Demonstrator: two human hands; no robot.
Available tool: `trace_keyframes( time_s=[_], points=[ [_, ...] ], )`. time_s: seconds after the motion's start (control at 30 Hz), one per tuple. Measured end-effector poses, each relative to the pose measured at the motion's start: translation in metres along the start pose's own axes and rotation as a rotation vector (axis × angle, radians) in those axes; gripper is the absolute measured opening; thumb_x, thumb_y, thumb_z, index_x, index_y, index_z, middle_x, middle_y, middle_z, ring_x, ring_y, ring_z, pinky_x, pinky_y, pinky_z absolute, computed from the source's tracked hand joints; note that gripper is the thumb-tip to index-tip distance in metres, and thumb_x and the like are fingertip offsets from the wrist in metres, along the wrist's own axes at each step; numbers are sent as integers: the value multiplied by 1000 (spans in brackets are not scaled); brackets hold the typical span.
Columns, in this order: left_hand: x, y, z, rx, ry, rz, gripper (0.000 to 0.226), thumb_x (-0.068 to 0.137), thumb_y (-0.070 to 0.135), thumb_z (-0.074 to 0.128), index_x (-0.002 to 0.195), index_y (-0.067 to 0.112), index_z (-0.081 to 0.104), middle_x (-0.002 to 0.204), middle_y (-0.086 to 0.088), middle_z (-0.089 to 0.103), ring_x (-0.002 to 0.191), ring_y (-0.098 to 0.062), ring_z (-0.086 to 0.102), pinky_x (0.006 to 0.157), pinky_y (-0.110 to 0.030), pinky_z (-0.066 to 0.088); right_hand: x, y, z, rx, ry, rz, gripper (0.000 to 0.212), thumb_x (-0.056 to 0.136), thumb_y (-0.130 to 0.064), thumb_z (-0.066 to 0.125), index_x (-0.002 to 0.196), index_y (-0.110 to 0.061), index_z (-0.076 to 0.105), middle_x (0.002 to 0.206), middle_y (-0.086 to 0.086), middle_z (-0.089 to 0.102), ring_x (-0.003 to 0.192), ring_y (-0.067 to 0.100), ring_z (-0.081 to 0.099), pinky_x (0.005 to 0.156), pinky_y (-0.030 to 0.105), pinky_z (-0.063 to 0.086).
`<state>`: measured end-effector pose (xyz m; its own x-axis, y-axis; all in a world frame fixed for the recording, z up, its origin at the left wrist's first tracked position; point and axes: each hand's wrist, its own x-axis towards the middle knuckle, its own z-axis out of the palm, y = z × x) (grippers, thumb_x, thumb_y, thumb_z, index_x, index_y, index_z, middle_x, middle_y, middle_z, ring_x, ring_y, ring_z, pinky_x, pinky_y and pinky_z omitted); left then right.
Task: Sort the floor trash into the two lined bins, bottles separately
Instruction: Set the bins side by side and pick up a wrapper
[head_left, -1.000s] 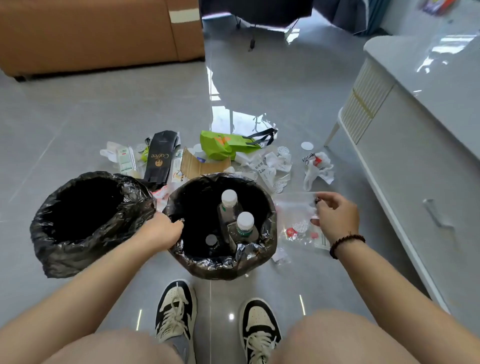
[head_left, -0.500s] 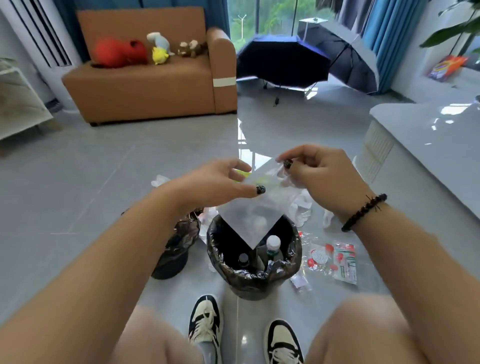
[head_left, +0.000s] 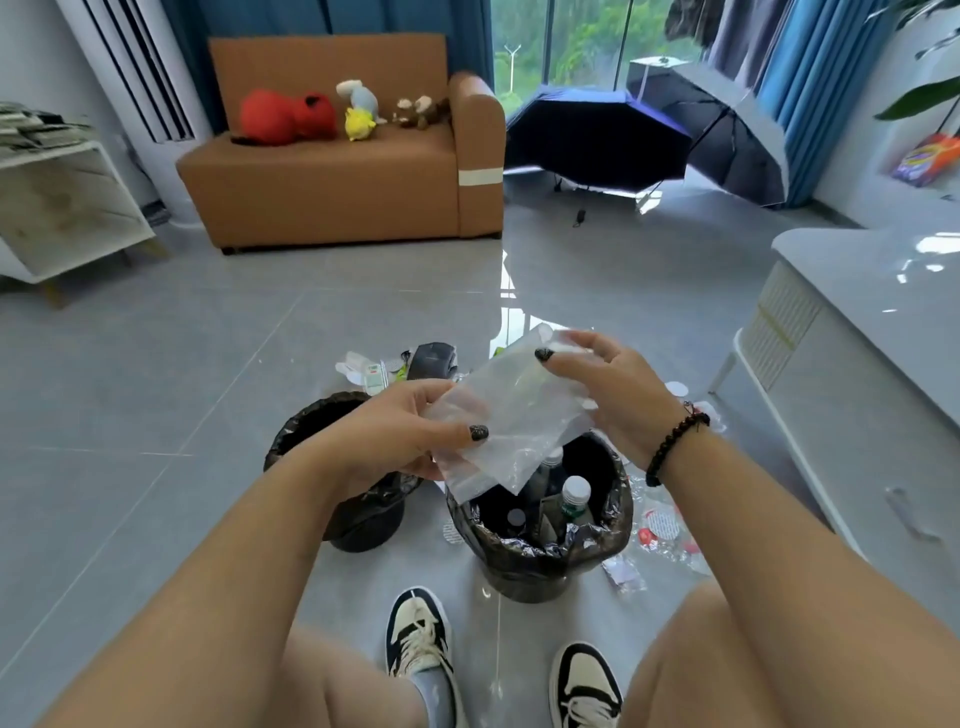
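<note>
A: Since half a second ago: clear plastic bag (head_left: 511, 415) turned from hanging point-down to lying slantwise between both hands; view otherwise much the same.

B: Hands, state?

A: Left hand (head_left: 395, 441) pinches the bag's lower left edge, thumb on top. Right hand (head_left: 608, 395) pinches its upper right corner between thumb and fingers. Bag sits directly above the right bin (head_left: 540, 545), clear of its rim.

B: Progress?

A: Right bin holds bottles (head_left: 574, 499), several caps showing. Left bin (head_left: 332, 467) is mostly hidden behind the left arm; contents cannot be told. By my reckoning, early to midway.

B: Outstanding?

A: Wrappers (head_left: 665, 535) on the floor (head_left: 156, 389) just right of the bottle bin; a litter pile (head_left: 405, 364) on the floor beyond both bins. Bag in hand is not a bottle, so likely bound for the left bin.
</note>
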<state>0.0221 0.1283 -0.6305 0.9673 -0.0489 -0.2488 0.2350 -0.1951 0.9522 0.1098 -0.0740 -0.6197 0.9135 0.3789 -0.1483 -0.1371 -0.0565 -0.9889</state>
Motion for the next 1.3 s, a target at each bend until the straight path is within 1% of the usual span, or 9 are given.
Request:
trace_keyframes(
  time_s=[0.23, 0.37, 0.53, 0.63, 0.73, 0.83, 0.93, 1.13, 1.3],
  points=[
    [10, -1, -15, -232, 142, -22, 40, 70, 7, 78, 107, 13, 63, 93, -10, 70, 75, -23, 66, 65, -33, 56, -2, 3, -6, 134, -214, 49, 30, 86, 7, 57, 113, -5, 63, 97, 13, 66, 64, 17, 63, 50, 23, 55],
    [14, 7, -15, -462, 193, -26, 22, 90, -7, 53, 98, 13, 59, 84, -11, 69, 59, -17, 70, 42, -17, 51, 3, 4, -9, 320, -202, 87, 32, 89, 13, 47, 115, 0, 60, 104, 15, 68, 62, 19, 69, 48, 19, 54],
    [23, 8, -13, -670, 125, -29, 16, 87, 12, 48, 97, 6, 59, 97, -18, 67, 71, -25, 72, 57, -29, 59, 4, 4, -11, 261, -81, 42, 29, 89, 17, 39, 85, 7, 66, 96, 21, 67, 71, 23, 69, 59, 23, 59],
    [38, -4, -7, -527, 203, -56, 17, 89, 20, 61, 99, 7, 57, 98, -15, 66, 76, -22, 71, 67, -31, 60, 9, 10, -11, 72, 0, -7, 33, 86, 17, 40, 76, 6, 70, 110, 27, 63, 82, 28, 66, 68, 31, 61],
    [53, -18, -1, -356, 361, -67, 24, 83, 0, 69, 100, 10, 54, 104, -15, 62, 76, -19, 68, 65, -25, 58, 14, 17, -5, 5, 32, -12, 27, 84, 9, 45, 76, 8, 70, 109, 28, 62, 79, 25, 66, 73, 37, 60],
    [65, -28, -5, -455, 411, -116, 37, 83, -2, 68, 114, 7, 50, 107, -18, 62, 72, -18, 66, 57, -21, 56, 21, 30, 5, -154, 97, -43, 17, 83, -3, 60, 72, 0, 73, 95, 17, 70, 86, 26, 67, 76, 37, 59],
    [73, -35, -12, -582, 351, -201, 14, 88, 8, 65, 100, 5, 59, 93, -13, 66, 67, -15, 65, 57, -22, 57, 32, 48, 22, -505, 137, -187, 8, 78, -11, 70, 74, -15, 75, 91, 0, 72, 92, 16, 65, 88, 32, 53],
    [85, -62, -30, -381, 245, -402, 9, 93, 3, 55, 100, 6, 59, 92, -12, 65, 71, -18, 65, 63, -29, 59, 59, 72, 72, -726, -1, -231, 16, 81, -11, 63, 86, -21, 75, 103, -2, 63, 97, 12, 57, 78, 14, 42],
    [96, -104, -100, 19, 542, -484, 34, 86, -4, 51, 119, 0, 47, 93, -19, 57, 72, -26, 61, 45, -28, 49, 80, 77, 89, -851, -180, -179, 17, 86, -15, 57, 97, -18, 70, 115, -1, 57, 104, 15, 56, 93, 23, 45]
  ],
)
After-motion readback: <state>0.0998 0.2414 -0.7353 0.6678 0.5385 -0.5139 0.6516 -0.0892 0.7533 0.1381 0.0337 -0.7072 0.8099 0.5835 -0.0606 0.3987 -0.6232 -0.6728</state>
